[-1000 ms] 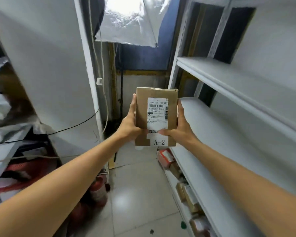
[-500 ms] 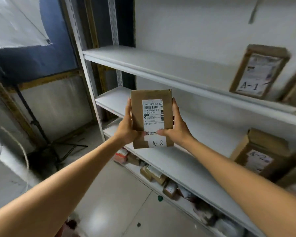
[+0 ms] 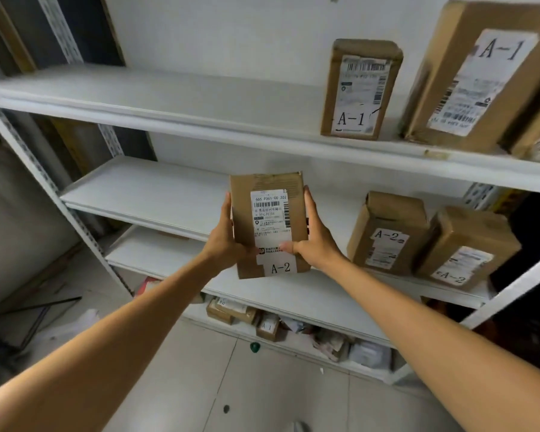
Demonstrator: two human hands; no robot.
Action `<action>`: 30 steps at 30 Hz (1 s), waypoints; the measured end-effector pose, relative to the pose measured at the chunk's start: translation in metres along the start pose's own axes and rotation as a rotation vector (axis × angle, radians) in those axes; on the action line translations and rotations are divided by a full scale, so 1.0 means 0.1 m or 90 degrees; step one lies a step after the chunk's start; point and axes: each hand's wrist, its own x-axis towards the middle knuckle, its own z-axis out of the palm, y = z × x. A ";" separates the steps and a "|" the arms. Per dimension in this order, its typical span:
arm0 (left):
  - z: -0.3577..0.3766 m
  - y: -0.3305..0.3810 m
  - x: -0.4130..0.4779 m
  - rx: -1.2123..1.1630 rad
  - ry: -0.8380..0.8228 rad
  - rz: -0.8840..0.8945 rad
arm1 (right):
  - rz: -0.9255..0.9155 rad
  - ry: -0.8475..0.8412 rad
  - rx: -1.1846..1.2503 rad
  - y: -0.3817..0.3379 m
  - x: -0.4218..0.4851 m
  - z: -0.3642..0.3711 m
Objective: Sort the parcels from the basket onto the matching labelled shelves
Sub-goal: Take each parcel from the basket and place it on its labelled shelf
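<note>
Brown cardboard parcels (image 3: pixel 361 88) carry white labels (image 3: pixel 270 227) with black barcodes, on white shelves (image 3: pixel 169 104) above pale grey floor tiles (image 3: pixel 262 385).

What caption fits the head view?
Both hands hold an A-2 parcel upright before the shelf of A-2 parcels.

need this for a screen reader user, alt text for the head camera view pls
Two bare hands, left hand and right hand, hold a brown cardboard parcel labelled A-2 upright before white metal shelves, where two A-2 boxes already stand.
</note>
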 end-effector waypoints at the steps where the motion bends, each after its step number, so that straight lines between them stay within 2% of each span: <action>1: 0.07 -0.02 0.08 0.008 -0.004 -0.002 | 0.007 0.004 -0.001 0.09 0.04 -0.03; 8: 0.47 -0.06 0.67 -0.017 -0.073 -0.044 | 0.109 0.007 0.000 0.58 0.39 -0.40; 15: 0.67 -0.15 1.13 -0.110 -0.072 -0.112 | 0.125 -0.007 -0.038 0.89 0.73 -0.56; 24: 0.91 -0.39 1.55 -0.069 -0.054 -0.075 | 0.175 0.101 -0.134 1.13 0.88 -0.41; 30: 1.15 -0.40 1.85 0.015 -0.046 -0.002 | 0.264 0.196 -0.091 1.16 0.97 -0.36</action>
